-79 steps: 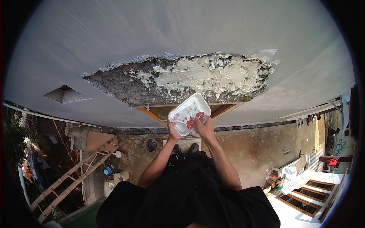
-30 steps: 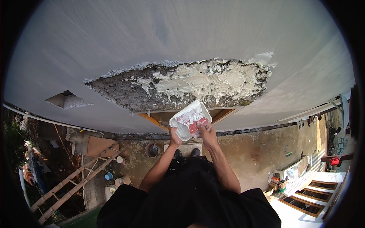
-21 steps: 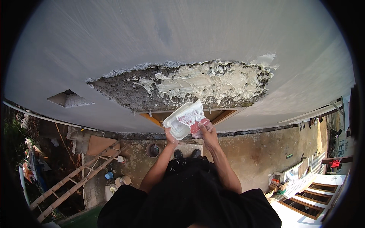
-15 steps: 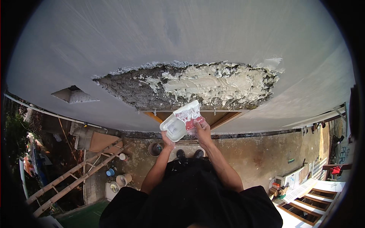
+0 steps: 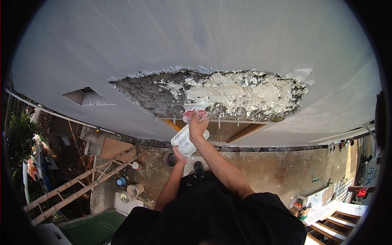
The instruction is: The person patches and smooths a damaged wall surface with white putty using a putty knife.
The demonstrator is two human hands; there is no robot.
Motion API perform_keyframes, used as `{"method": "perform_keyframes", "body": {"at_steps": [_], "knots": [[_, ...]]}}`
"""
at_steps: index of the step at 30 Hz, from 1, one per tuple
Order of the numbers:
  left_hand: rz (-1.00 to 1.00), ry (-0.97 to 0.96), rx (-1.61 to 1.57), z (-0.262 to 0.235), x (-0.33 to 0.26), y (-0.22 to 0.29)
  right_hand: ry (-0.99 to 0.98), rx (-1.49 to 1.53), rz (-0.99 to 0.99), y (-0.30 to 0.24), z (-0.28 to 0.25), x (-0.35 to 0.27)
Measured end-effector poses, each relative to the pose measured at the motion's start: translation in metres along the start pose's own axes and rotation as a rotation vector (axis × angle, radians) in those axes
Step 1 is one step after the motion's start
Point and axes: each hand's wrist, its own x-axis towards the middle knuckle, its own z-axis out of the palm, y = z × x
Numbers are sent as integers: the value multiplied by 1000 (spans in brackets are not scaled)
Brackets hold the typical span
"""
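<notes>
My right hand (image 5: 199, 125) is closed round a red-handled putty knife (image 5: 195, 113), its wide blade up against the lower middle of a rough broken patch (image 5: 143, 93) in the grey wall. White filler (image 5: 241, 90) covers much of the patch's middle and right; dark bare masonry shows at its left. Lower down, my left hand (image 5: 179, 155) grips a shallow white plastic tub (image 5: 188, 143) by its near left end. Pale smears of filler lie inside it, and my right hand and wrist hide part of its far side.
Beneath the patch is an opening with a wooden frame (image 5: 245, 132). A smaller notch (image 5: 87, 97) is cut in the wall at left. On the ground at left are a wooden ladder (image 5: 77, 185), a blue pail (image 5: 121, 181) and a dark bucket (image 5: 170, 159) near my feet.
My right hand has lifted the putty knife from the tub up and left onto the broken patch. The tub stays in my left hand, slightly lower. The view has shifted a little.
</notes>
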Motion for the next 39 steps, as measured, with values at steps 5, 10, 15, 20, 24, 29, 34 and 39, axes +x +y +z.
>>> {"method": "perform_keyframes", "body": {"at_steps": [5,10,15,20,24,29,34,39], "knots": [[-33,16,38,22,-11,6,88,-29,-6,-6,21,39],[-19,-81,62,10,-5,4,147,-239,-96,-13,45,39],[-60,-71,38,10,-4,3,83,-292,-191,-39,60,15],[-85,-79,57,-1,-3,3,-54,-293,-181,-42,76,7],[-136,-16,-6,26,-17,15,-122,-215,-28,-77,81,-11],[-82,-48,-1,33,-19,20,-254,192,352,-92,86,-32],[-46,-85,-1,37,-16,19,-293,234,473,-105,63,-51],[12,-76,-26,39,-10,18,-413,19,492,-114,-3,-53]]}}
